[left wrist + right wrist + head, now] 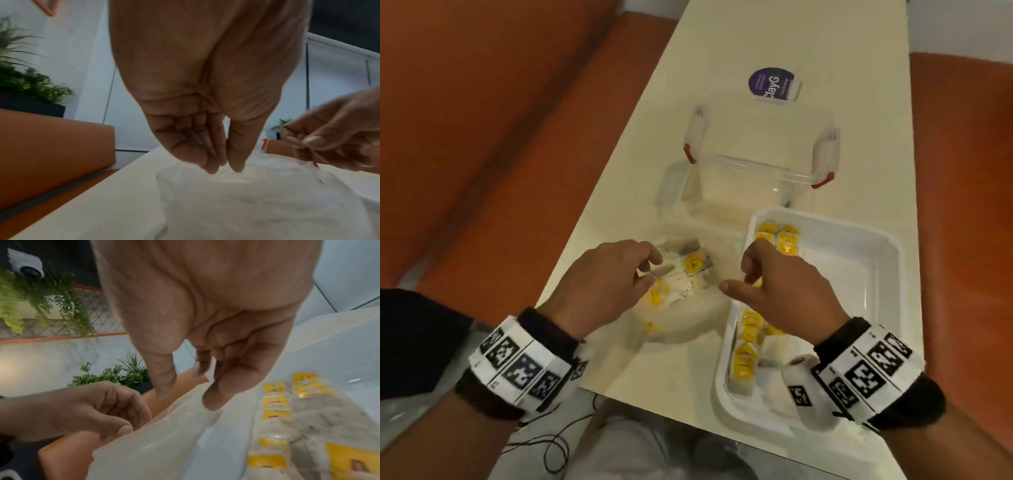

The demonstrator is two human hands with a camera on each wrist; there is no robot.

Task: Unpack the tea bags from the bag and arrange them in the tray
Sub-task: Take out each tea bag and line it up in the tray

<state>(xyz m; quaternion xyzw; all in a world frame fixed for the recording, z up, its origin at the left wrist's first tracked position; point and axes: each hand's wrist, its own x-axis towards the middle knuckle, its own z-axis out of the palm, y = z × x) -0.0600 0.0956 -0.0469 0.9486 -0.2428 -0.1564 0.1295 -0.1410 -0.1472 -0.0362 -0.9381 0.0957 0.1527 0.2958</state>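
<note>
Partly done — tea bags [748, 346] lined along tray [873, 236] at 9 o'clock; more left in bag [681, 325]. Left hand [602, 284] and right hand [787, 284] each pinching bag mouth.

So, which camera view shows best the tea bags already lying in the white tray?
The head view: tea bags line the tray along its left wall. The right wrist view shows some close, blurred; the left wrist view shows none.

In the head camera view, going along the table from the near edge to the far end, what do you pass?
White tray with tea bags and, beside it, the plastic bag → clear container with red clips → purple ClayG label.
</note>
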